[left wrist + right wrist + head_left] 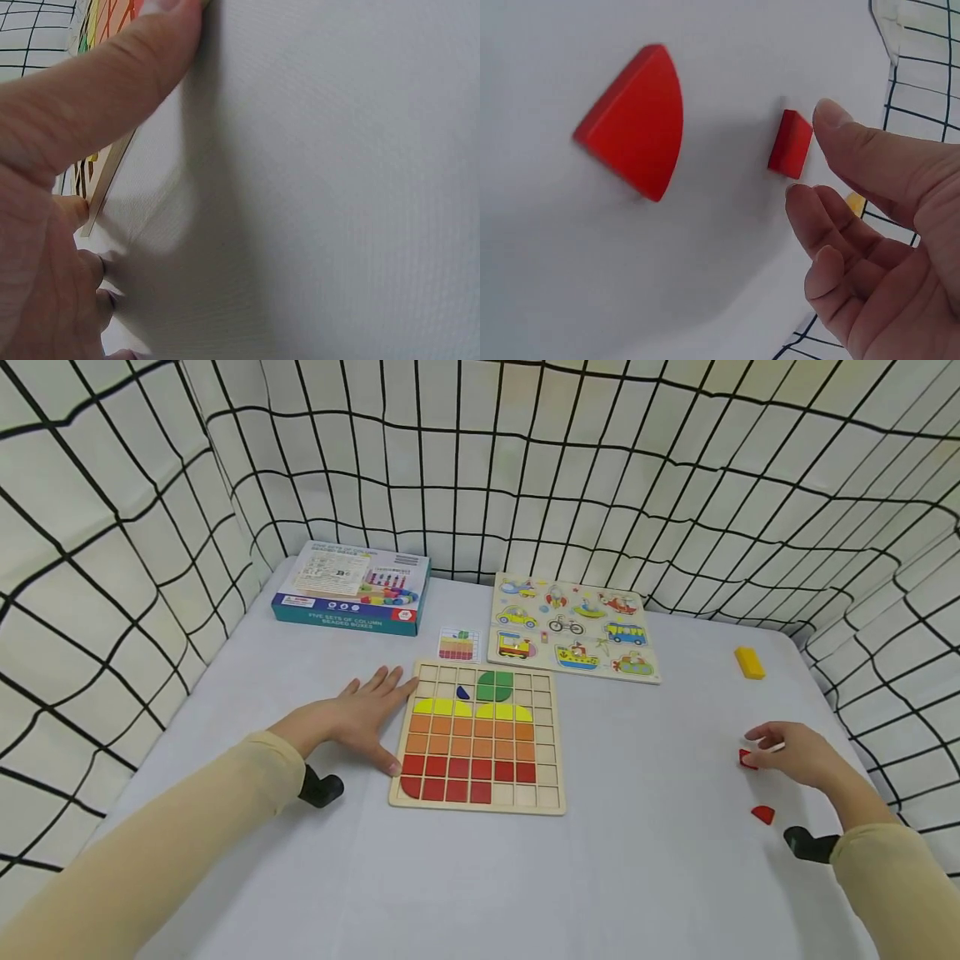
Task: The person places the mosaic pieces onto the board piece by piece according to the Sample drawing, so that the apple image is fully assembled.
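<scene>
My left hand (365, 714) lies spread at the left side of a wooden grid board (551, 789), its thumb and a fingertip touching the edge. Rows of red, orange and yellow pieces fill much of the board, with a green leaf shape (495, 686) and a small dark blue piece (462, 692) above them. At the far right, my right hand (798, 758) has its thumb and fingers loosely curved beside a small red block (790, 145). In the right wrist view the block lies on the table, apart from the fingertips. A red quarter-circle piece (641, 127) lies nearby.
Behind the board are a small pattern card (458, 645), a blue-and-white box (352, 587) and a wooden picture puzzle (573, 627). A yellow block (749, 663) sits beyond my right hand. Black netting (457, 468) surrounds the white table's back and sides.
</scene>
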`<state>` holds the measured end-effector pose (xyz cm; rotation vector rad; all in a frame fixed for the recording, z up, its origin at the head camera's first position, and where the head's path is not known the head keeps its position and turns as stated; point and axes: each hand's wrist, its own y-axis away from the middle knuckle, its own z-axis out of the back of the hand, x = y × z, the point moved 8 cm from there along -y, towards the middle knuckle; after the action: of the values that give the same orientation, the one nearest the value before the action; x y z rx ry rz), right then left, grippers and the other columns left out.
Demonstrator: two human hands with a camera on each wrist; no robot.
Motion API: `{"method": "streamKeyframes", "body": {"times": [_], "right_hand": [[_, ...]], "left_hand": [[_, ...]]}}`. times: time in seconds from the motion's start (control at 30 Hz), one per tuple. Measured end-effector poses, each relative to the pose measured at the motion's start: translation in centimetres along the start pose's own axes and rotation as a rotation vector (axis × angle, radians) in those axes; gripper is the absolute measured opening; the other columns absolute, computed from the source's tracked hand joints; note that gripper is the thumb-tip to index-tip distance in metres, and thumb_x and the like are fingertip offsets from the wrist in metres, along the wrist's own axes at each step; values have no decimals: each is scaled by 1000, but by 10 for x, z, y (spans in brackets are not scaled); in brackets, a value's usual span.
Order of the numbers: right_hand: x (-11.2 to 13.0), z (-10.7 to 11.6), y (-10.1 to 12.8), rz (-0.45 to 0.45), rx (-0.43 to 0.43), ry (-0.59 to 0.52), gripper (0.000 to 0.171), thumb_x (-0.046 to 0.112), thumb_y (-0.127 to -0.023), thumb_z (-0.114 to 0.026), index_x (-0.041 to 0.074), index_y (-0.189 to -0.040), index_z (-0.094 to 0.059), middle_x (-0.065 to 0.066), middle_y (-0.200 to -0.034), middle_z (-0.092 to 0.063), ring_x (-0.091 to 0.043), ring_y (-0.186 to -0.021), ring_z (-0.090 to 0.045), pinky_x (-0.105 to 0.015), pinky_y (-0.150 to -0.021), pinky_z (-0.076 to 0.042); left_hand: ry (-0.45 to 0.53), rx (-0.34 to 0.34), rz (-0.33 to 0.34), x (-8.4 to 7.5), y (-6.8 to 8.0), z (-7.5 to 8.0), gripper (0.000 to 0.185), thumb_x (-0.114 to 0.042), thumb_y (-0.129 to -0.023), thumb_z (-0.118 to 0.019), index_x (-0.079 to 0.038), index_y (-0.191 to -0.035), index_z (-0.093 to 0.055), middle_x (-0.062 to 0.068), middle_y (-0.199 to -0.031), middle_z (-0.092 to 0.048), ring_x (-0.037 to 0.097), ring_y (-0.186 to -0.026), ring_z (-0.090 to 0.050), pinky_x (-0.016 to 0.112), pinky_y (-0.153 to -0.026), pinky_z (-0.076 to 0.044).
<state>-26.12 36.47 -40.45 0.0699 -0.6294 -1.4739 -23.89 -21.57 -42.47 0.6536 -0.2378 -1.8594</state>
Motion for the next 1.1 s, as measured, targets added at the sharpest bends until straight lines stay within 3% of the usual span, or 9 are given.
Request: {"method": "streamKeyframes", "body": {"times": [0.27,0.7,0.83,1.1], "right_hand": [[-12,-5,0,-32,7,1,44,26,-93,-74,-6,-120,-61,-24,-111,-63,-35,-99,-56,-35,-75,-51],[6,-6,0,33,-64,-27,30,20,-94,-75,-3,-109,-61,-12,-99,-66,-26,-91,-57,-27,-71,-48],[44,-10,-5,113,-79,-89,29,22,-96,-73,0,-111,-63,-10,-103,-69,-24,-96,-59,-22,-73,-51],[169,-50,-13,305,-24,-186,15,17,-94,-74,7,-104,-69,-8,-102,-70,-22,-96,-62,-25,-80,-54]], "left_hand": [[-25,6,-1,-2,-1,0,135,-59,-68,-87,-10,-165,-7,22,-172,3,48,-158,7,73,-122,-1],[-25,7,6,-1,0,0,135,-60,-68,-87,-10,-165,-7,23,-172,2,48,-157,7,73,-122,-1],[-24,7,9,1,0,1,135,-60,-68,-87,-10,-165,-7,23,-172,3,48,-157,7,73,-122,-1],[-12,4,2,1,0,0,136,-60,-68,-87,-10,-166,-7,23,-172,3,48,-157,8,73,-122,0]]}}
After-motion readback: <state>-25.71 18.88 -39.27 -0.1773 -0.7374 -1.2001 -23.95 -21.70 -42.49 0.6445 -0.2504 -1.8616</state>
